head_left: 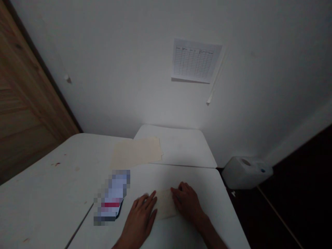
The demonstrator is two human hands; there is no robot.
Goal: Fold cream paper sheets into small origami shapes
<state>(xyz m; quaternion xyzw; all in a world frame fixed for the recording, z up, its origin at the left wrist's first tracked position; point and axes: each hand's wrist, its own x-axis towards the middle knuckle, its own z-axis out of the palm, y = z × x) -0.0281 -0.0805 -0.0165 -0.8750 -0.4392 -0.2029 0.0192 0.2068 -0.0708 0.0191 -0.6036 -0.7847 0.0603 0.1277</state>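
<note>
My left hand (141, 214) lies flat with its fingers stretched out on the left part of a small cream paper (166, 204) on the white table (52, 186). My right hand (188, 200) rests on the paper's right edge, fingers curled down and pressing at its upper right corner. The paper lies flat between both hands. A blurred-out flat object (112, 197) with a red stripe lies just left of my left hand.
A stack of cream sheets (136, 152) lies farther back on the table. Another white table top (178, 145) stands against the wall. A printed chart (194, 61) hangs on the wall. A white plastic container (246, 172) sits on the floor at right. A wooden door (23, 103) is at left.
</note>
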